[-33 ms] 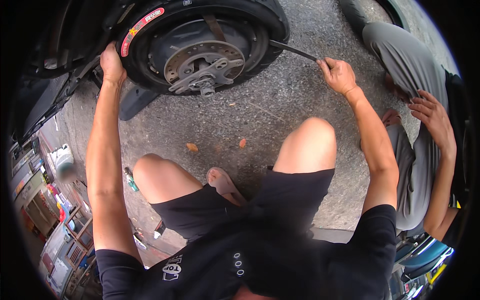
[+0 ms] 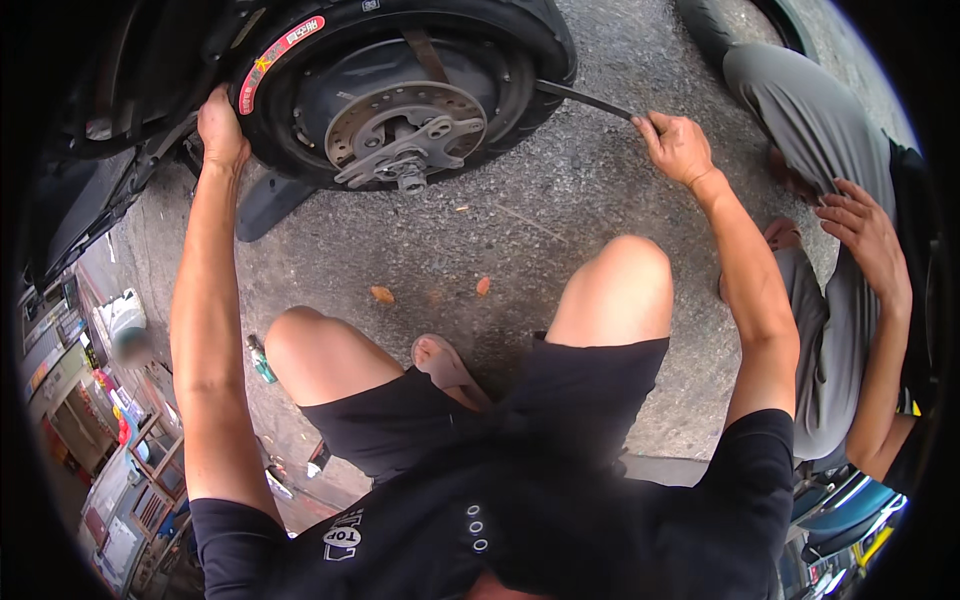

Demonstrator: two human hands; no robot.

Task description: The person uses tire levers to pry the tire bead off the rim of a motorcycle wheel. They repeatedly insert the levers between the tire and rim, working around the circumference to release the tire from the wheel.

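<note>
A black scooter wheel at the top carries a tyre [image 2: 510, 130] with a red label, a brake disc [image 2: 345, 125] and a grey metal bracket [image 2: 425, 142] at its hub. My left hand [image 2: 222, 130] grips the tyre's left edge; its fingertips are hidden behind the rubber. On the other side, my right hand [image 2: 678, 150] is closed round the outer end of a dark tyre lever [image 2: 590, 101], whose far end meets the tyre's right edge. Another flat brown metal bar [image 2: 426, 55] lies across the upper part of the rim.
At the right crouches another person in grey trousers [image 2: 815, 130], one hand [image 2: 868, 235] by the knee. Part of another tyre [image 2: 705, 28] shows at top right. Two fallen leaves [image 2: 382, 295] lie on the asphalt [image 2: 520, 235]; a green bottle-like item [image 2: 262, 360] is beside my left knee.
</note>
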